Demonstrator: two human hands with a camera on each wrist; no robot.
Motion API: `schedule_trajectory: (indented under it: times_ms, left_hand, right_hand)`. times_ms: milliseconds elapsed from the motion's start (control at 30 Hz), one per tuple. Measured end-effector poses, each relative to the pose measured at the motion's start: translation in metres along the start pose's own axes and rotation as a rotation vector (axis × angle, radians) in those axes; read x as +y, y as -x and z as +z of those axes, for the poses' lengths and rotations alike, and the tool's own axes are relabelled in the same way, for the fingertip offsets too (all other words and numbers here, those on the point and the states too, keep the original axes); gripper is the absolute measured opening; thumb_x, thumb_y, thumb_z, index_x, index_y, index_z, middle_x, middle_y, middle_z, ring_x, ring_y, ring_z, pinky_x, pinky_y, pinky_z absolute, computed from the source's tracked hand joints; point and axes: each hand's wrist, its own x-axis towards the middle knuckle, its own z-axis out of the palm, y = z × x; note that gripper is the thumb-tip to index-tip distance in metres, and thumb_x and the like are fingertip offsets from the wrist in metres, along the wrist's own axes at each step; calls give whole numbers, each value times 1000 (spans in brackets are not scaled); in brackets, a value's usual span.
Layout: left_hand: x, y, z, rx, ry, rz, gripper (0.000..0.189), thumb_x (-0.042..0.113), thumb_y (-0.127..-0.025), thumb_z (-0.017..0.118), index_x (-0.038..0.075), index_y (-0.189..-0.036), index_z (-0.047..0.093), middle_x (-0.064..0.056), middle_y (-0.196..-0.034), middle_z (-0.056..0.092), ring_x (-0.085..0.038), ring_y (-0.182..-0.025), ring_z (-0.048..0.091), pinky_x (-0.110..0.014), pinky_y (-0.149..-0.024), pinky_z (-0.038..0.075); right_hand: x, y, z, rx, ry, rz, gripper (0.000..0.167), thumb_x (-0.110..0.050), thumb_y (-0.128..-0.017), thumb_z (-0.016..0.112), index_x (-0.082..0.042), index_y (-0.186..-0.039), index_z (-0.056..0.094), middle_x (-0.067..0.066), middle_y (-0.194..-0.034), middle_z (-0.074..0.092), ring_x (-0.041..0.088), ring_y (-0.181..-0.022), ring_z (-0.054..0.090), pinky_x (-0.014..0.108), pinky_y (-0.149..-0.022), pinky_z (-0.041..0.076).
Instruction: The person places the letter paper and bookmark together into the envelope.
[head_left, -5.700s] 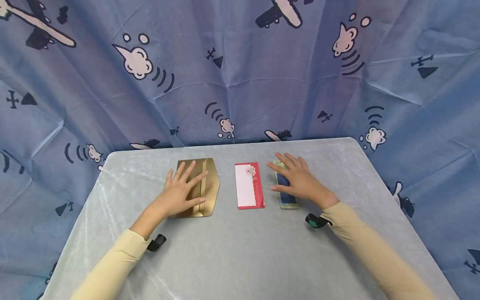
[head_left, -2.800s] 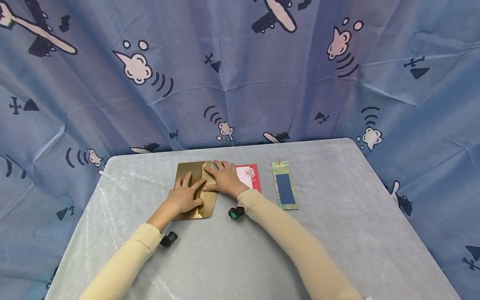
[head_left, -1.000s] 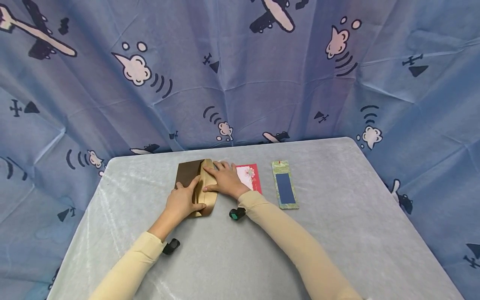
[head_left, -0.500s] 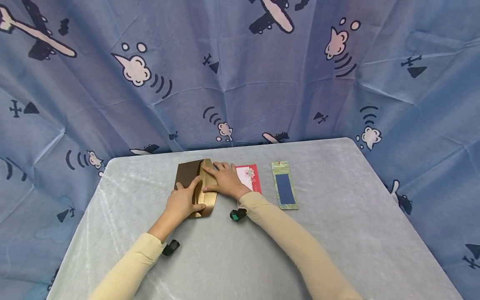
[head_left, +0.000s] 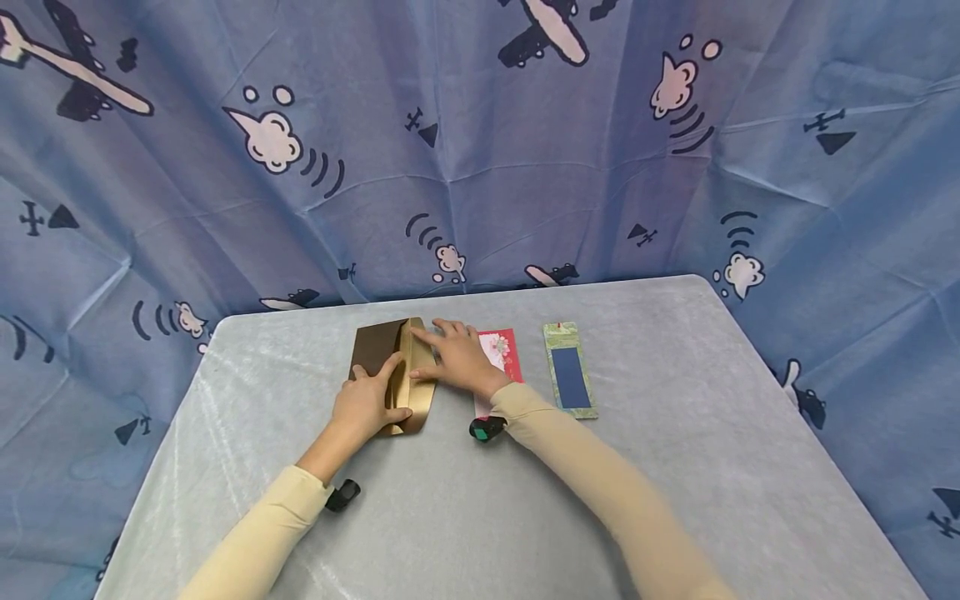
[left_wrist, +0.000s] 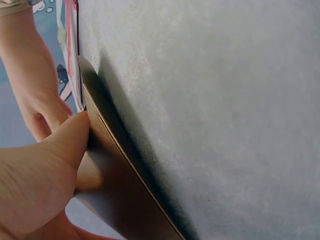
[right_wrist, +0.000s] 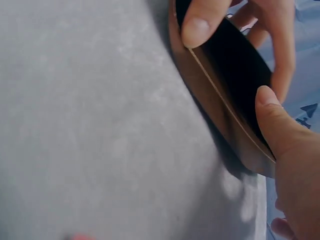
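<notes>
Backdrop: blue curtain, creased cloth, printed with aeroplanes and puffs.
Table: pale grey, mottled covering, rounded far corners.
Gold envelope: on the table, left of centre; smooth, metallic-looking, raised panel brown; mouth gaping; flap pointing right, long axis running away from the person.
Left hand: thumb and index finger stretched well apart across the mouth, touching its two edges.
Right hand: thumb and fingers spread at the flap; pressure cannot be told.
Red-and-white card: floral, rectangular, partly hidden by the right hand.
Green strip: narrow, dark-blue centre, right of the card.
</notes>
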Motion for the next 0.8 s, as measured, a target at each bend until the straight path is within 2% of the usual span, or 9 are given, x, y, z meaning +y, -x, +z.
schedule_trajectory:
  times_ms: [167,367,600,800]
  left_hand:
    - [1,1,0,-1,8,0,97,52,-74,82,23,-153,35,-51,-127,48,-56,-86,65,-54,-67,56]
    - [2,0,-1,-2,21,-6,97,52,-74,82,24,-153,34,-50,-125,49,-54,-85,66,-54,-67,56]
    - [1,-1,-1,-3,38,-15,98,52,-73,83,26,-153,34,-49,-125,49,-53,-83,65,-52,-64,55]
    - [0,-2,1,-3,33,-17,98,53,-73,82,27,-153,33,-51,-129,46,-53,-85,65,-50,-61,55]
  right_hand:
    - [8,9,-9,27,-50,7,82,-63,-81,70,-32,-151,41,16,-156,40,36,-143,37,59,-113,30]
    - [18,26,-23,64,-94,44,79,-60,-82,71,-33,-151,42,17,-152,43,38,-134,44,57,-108,36]
    - [38,49,-36,81,-161,92,79,-58,-82,72,-31,-150,43,15,-144,47,35,-128,46,57,-107,36]
    - [58,66,-42,93,-187,162,78,-56,-80,75,-33,-149,45,13,-130,51,30,-118,46,48,-97,42]
